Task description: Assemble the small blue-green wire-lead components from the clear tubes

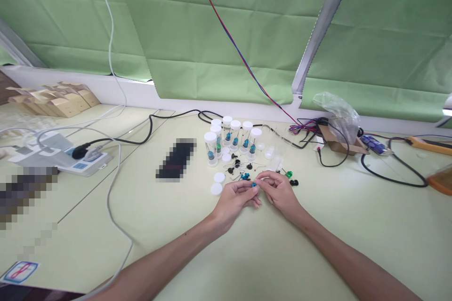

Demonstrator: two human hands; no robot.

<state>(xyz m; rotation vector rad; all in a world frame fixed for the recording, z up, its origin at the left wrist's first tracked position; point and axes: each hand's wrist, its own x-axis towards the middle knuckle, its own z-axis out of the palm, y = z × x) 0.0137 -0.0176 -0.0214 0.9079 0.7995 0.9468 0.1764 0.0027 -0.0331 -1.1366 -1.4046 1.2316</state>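
Observation:
Between the thumb and fingers of my left hand (237,197) is a small blue part (254,185). My right hand (278,193) is closed in a pinch right beside it; what its fingertips hold is too small to make out. Just beyond my hands lie another blue part (245,176), small black parts (237,163), thin metal rods and a green part (289,174). Behind them stand several clear tubes (211,150) with white caps, with blue or green pieces inside. Loose white caps (216,189) lie left of my left hand.
A blurred dark rectangle (176,160) lies on the table to the left. Further left are a power strip (81,162) with cables and cardboard boxes (67,101). At the right are an open carton (344,143), a plastic bag (339,113) and a black cable (391,176).

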